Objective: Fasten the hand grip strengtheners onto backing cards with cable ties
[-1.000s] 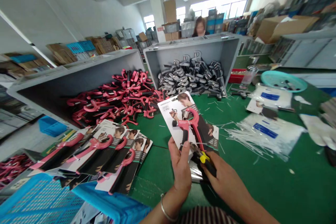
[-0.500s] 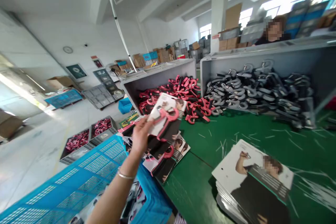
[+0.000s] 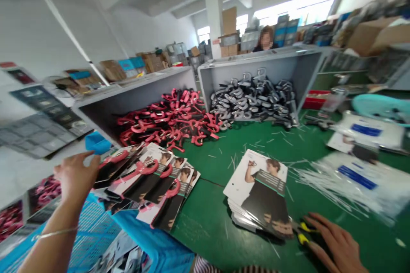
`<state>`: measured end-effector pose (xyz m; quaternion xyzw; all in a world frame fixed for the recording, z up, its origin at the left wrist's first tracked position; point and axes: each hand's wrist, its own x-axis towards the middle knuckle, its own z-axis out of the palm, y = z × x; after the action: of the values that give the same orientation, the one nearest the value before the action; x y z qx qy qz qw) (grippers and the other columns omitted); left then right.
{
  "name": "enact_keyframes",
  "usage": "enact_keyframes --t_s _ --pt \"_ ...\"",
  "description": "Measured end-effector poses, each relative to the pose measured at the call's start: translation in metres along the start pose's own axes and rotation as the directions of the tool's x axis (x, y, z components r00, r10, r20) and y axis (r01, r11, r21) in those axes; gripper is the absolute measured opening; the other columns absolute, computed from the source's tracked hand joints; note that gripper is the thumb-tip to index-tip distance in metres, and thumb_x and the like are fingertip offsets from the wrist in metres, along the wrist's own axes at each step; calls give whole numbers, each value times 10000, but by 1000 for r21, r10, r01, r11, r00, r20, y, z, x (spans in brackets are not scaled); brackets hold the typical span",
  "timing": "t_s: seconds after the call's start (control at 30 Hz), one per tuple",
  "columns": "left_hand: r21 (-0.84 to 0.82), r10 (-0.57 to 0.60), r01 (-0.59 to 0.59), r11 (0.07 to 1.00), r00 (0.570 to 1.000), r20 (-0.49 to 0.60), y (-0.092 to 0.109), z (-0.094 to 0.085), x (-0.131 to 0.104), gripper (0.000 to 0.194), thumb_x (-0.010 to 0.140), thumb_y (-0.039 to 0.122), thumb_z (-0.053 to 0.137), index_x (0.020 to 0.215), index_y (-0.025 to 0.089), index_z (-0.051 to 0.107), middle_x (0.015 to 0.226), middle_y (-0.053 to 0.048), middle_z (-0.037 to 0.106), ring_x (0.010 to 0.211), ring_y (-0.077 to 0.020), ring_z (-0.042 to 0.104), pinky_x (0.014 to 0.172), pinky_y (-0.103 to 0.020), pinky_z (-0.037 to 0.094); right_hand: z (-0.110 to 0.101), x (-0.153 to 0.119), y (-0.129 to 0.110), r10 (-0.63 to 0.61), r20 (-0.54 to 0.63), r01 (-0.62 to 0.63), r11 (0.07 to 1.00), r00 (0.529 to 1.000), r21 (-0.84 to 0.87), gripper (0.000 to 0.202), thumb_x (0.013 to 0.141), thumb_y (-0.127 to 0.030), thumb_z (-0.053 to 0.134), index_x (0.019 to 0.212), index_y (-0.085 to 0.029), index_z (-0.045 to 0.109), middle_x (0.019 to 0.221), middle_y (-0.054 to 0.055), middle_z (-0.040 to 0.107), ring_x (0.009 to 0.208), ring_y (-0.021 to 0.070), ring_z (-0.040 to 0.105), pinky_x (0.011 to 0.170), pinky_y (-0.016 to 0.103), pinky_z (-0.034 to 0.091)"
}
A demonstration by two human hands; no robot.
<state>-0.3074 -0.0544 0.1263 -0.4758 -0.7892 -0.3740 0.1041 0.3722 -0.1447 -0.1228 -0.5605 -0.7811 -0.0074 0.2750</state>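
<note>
My left hand [image 3: 78, 175] is empty, thumb and fingers apart, just left of a pile of printed cards [image 3: 149, 179]. Each of these cards carries a pink-and-black piece with a curved loop. My right hand [image 3: 339, 243] rests on the green table at the lower right, its thumb and fingers around the yellow-and-black handles of pliers [image 3: 303, 232]. The palm hides part of the handles. Left of the pliers lies a neat stack of printed cards [image 3: 259, 196] with nothing fixed on the top one.
Behind the cards, two tipped grey crates spill pink-and-black pieces [image 3: 179, 115] and grey-and-black pieces [image 3: 253, 98]. Loose white ties [image 3: 333, 187] and a clear bag [image 3: 361, 179] lie right. A blue plastic crate [image 3: 137, 239] stands at the table's left edge. A person [image 3: 265, 40] is behind.
My left hand has let go of a card with a pink piece, now on the pile, and moved left. The view has turned right. My right hand and the pliers have come into view.
</note>
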Motion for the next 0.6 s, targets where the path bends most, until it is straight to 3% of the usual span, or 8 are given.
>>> enact_keyframes --t_s 0.07,0.13,0.2,0.27,0.37,0.43,0.53,0.6 --pt "29 206 -205 978 978 -43 38 24 -29 319 873 506 505 1018 265 655 1149 -27 675 1244 -311 516 1126 -584 271 -16 6 1 103 5 -103 994 995 23 406 925 -476 493 1267 -269 561 1315 115 592 1141 334 580 938 523 440" --pt "-233 285 -243 942 944 166 84 59 -72 328 889 489 520 1114 289 653 1194 -26 668 1156 -266 579 1078 -498 386 -29 19 2 189 7 -189 979 982 71 372 942 -452 483 1234 -241 571 1263 123 609 1154 314 564 981 506 431" --pt "-514 401 -128 848 790 465 131 102 -123 345 905 481 508 1115 258 667 1165 -55 683 1116 -248 607 1044 -441 435 -37 36 5 224 59 -229 968 973 107 315 954 -429 477 1168 -233 600 1169 113 642 1114 287 580 985 469 451" --pt "-614 480 -33 789 657 581 171 147 -169 410 893 480 524 1184 219 645 1258 -89 638 1201 -250 568 1065 -422 418 -39 57 10 238 144 -252 964 960 87 270 977 -377 434 1109 -229 618 1124 104 648 1076 257 598 979 425 468" --pt "-589 413 115 800 608 679 211 196 -215 637 765 478 689 1298 146 582 1367 -160 560 1294 -316 499 1098 -456 372 -36 88 20 388 209 -376 922 898 -94 266 988 -304 389 1099 -200 608 1144 113 620 1040 236 616 906 364 495" --pt "-580 360 280 765 560 746 224 208 -231 635 753 479 712 1283 148 604 1315 -157 607 1244 -333 545 1068 -457 397 -31 103 25 490 205 -455 868 847 -198 251 978 -297 412 1075 -174 608 1135 140 609 980 257 632 792 359 509" --pt "-553 303 540 635 484 821 227 204 -244 558 804 503 671 1267 196 624 1198 -108 689 1103 -306 639 963 -416 476 -25 117 31 533 221 -488 842 817 -228 223 964 -282 446 988 -143 618 1079 170 615 877 269 645 673 336 472" --pt "-531 247 628 569 485 839 224 197 -251 551 808 505 672 1266 205 620 1174 -98 702 1059 -296 658 919 -395 497 -23 123 34 523 251 -483 851 815 -203 209 963 -274 458 952 -141 619 1051 160 628 854 250 644 665 312 446"
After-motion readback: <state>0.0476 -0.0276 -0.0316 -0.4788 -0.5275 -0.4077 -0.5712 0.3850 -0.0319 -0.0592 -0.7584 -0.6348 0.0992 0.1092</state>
